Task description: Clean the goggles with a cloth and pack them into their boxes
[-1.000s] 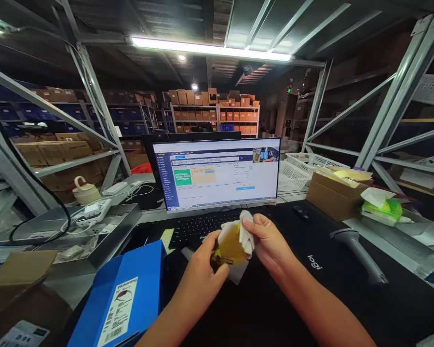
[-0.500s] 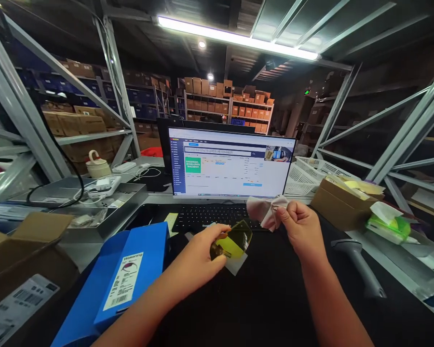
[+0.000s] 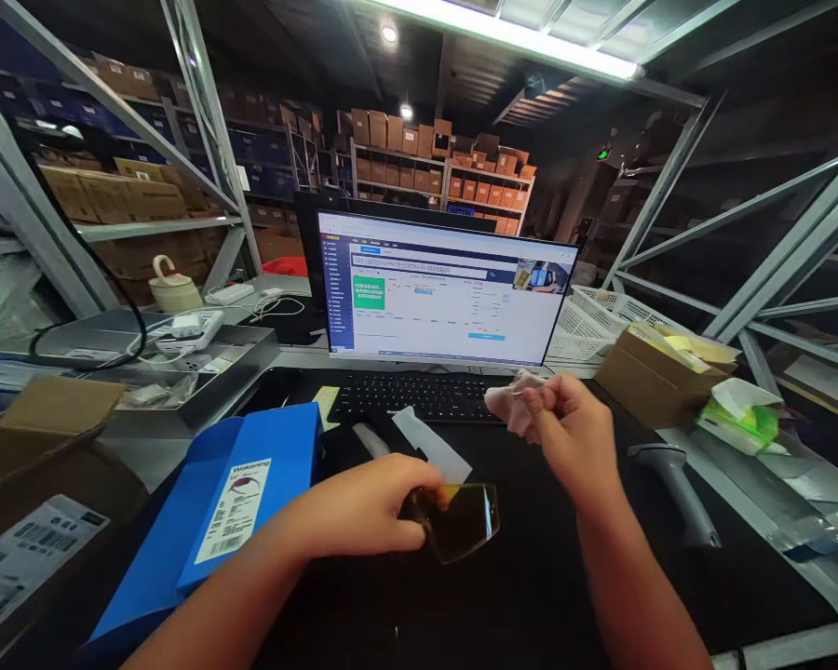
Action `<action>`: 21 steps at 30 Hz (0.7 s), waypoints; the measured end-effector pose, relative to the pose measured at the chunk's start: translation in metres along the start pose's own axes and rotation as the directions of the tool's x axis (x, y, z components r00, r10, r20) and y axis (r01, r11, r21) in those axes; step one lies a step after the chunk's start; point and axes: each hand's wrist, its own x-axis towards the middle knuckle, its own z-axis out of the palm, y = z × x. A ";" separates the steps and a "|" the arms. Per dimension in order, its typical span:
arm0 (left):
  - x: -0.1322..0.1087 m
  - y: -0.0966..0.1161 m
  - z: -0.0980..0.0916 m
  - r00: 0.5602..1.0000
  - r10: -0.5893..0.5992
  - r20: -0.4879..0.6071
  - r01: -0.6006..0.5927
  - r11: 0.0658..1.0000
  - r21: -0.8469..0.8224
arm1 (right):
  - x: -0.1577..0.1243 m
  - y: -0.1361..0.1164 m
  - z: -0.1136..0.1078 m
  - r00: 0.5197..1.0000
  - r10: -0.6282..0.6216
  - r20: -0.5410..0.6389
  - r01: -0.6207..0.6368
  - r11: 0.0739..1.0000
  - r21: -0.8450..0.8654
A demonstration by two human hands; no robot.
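My left hand (image 3: 370, 507) is closed on the near end of a yellow-brown tinted lens (image 3: 467, 523), pinched between thumb and fingers above the black mat. Light glints along its right side. In my right hand (image 3: 574, 433) a crumpled pale cloth (image 3: 513, 400) is gripped between thumb and fingers, in front of the monitor's lower right part. Beyond the lens, a white paper slip (image 3: 437, 447) lies on the mat. Left of my left forearm sits a blue box (image 3: 279, 465) with a white label picturing eyewear.
A keyboard (image 3: 412, 396) lies below the lit monitor (image 3: 433, 288). The grey handheld scanner (image 3: 677, 484) rests right of my right arm. Further right stand a cardboard box (image 3: 653, 377) and a green tissue pack (image 3: 740, 419). An open carton (image 3: 48, 502) occupies the left.
The lens in my left hand has turned and moved lower, off the white slip, which now shows more fully. My right hand has bunched the cloth tighter. The view has tilted downward.
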 end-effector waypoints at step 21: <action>0.019 -0.011 0.028 0.844 0.382 -0.377 -0.152 0.844 0.514 | -0.030 -0.020 0.028 0.743 0.016 0.669 0.212 0.943 -0.258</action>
